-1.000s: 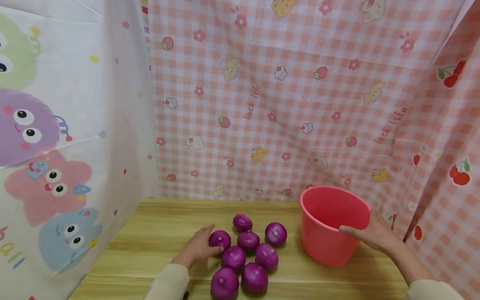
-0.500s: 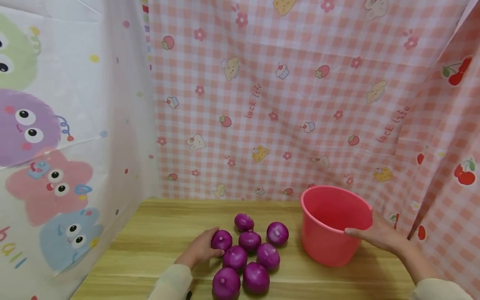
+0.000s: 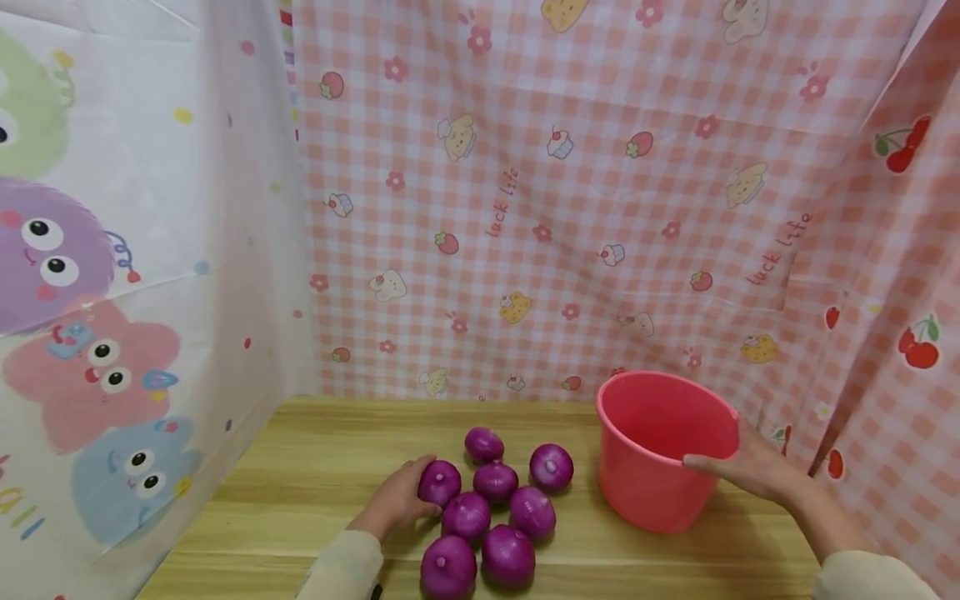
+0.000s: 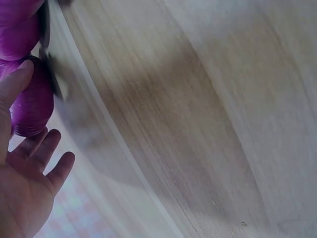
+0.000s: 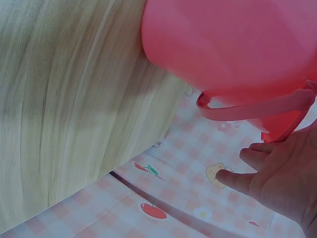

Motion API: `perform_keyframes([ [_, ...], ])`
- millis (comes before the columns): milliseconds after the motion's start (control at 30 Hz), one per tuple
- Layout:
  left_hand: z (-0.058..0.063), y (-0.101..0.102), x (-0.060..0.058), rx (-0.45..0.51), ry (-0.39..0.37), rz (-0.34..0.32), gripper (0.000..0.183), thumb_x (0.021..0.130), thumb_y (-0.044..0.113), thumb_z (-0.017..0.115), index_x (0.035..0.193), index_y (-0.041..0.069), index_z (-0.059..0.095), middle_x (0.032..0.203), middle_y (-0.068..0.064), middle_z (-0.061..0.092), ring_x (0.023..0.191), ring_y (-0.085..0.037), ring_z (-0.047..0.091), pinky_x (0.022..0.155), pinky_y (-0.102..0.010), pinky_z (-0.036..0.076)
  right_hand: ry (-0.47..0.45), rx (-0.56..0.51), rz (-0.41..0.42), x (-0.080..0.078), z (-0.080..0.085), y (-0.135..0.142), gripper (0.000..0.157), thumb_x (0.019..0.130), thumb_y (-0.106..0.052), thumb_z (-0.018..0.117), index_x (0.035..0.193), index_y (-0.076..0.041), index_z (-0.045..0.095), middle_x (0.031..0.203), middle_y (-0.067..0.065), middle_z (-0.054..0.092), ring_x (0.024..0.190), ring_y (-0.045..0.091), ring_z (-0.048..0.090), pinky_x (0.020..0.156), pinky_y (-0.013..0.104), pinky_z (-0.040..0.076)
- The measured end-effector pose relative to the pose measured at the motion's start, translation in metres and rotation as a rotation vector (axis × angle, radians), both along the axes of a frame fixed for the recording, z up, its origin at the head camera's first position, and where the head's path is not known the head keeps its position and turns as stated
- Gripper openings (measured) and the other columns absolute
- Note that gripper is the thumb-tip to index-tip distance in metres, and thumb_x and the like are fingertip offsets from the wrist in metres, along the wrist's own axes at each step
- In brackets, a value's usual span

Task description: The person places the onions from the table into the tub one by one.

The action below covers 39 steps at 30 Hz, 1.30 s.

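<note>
So the biggest thing here is the pink-and-white checked cloth (image 3: 525, 192) hanging across the back, covered in strawberries, cupcakes and "luck life" lettering. On the left there's a white sheet (image 3: 247, 217) with goofy big-eyed cartoon characters. Below them is the wood-grain tabletop (image 3: 337, 433).

Next down in size: a pinkish-red bucket (image 3: 652, 496), mouth up on the right part of the tabletop. It has a matching strap handle (image 5: 257, 110) hanging on the outside, which only the right wrist view really shows.

Then the person's hands, both coming out of pale sleeves (image 3: 341, 567). The right hand (image 3: 742, 462) has hold of the bucket by its rim, thumb laid over the near edge and fingers round the outer side, a bit spread. The left hand (image 3: 401, 496) has its thumb and fingers clamped on an onion (image 3: 440, 482), other fingers fanned out loosely.

Smallest are the purple onions, eight counting that one, bunched left of the bucket. The gripped one is on the bunch's left edge, right beside another onion (image 3: 467, 516); can't tell if it's lifted at all.
</note>
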<state>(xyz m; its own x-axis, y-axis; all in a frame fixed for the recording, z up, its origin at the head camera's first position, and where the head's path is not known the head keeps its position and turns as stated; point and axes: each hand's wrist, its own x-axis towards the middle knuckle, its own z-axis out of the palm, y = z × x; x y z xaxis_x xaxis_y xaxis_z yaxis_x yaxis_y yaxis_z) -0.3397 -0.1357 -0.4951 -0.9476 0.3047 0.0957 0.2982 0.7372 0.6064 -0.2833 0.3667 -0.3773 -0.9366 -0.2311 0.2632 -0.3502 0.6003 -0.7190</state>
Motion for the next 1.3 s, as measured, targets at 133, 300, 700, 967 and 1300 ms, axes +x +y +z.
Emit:
perform_keyframes([
  [133, 0.0, 0.0, 0.0, -0.001, 0.017, 0.035, 0.081, 0.073, 0.016, 0.087, 0.141, -0.002, 0.047, 0.13, -0.029, 0.053, 0.118, -0.047, 0.053, 0.099, -0.062, 0.042, -0.013, -0.016, 0.011, 0.0, 0.001, 0.001, 0.08, 0.087, -0.018, 0.077, 0.148, 0.002, 0.029, 0.131, 0.024, 0.055, 0.103, 0.011, 0.061, 0.081, 0.03, 0.056],
  [300, 0.002, -0.001, 0.002, 0.008, 0.039, 0.103, 0.08, 0.069, 0.022, 0.09, 0.136, -0.001, 0.051, 0.116, -0.023, 0.056, 0.105, -0.041, 0.059, 0.091, -0.059, 0.049, -0.015, -0.028, 0.024, -0.001, 0.0, 0.003, 0.08, 0.088, -0.016, 0.075, 0.149, 0.003, 0.027, 0.132, 0.026, 0.053, 0.104, 0.011, 0.061, 0.082, 0.031, 0.055],
  [700, 0.014, -0.011, 0.002, 0.09, 0.034, 0.183, 0.082, 0.072, 0.032, 0.087, 0.137, -0.001, 0.049, 0.112, -0.019, 0.056, 0.101, -0.035, 0.061, 0.089, -0.054, 0.052, -0.035, -0.025, 0.007, 0.0, -0.002, 0.006, 0.083, 0.089, -0.018, 0.075, 0.15, 0.004, 0.023, 0.134, 0.027, 0.051, 0.106, 0.012, 0.059, 0.082, 0.028, 0.054],
  [967, 0.029, -0.008, 0.0, 0.108, 0.075, 0.178, 0.078, 0.074, 0.034, 0.086, 0.133, -0.003, 0.051, 0.112, -0.019, 0.058, 0.101, -0.033, 0.061, 0.088, -0.052, 0.052, -0.07, -0.051, 0.014, 0.002, 0.003, 0.001, 0.082, 0.09, -0.019, 0.073, 0.151, 0.001, 0.021, 0.136, 0.024, 0.049, 0.109, 0.014, 0.057, 0.083, 0.028, 0.054],
  [1300, 0.057, 0.009, 0.002, 0.173, 0.108, 0.121, 0.071, 0.076, 0.033, 0.086, 0.13, -0.001, 0.055, 0.118, -0.016, 0.061, 0.105, -0.031, 0.062, 0.087, -0.047, 0.054, -0.184, 0.065, -0.082, 0.006, 0.003, 0.0, 0.097, 0.092, -0.036, 0.069, 0.152, 0.005, 0.004, 0.143, 0.033, 0.035, 0.124, 0.044, 0.045, 0.092, 0.049, 0.051],
])
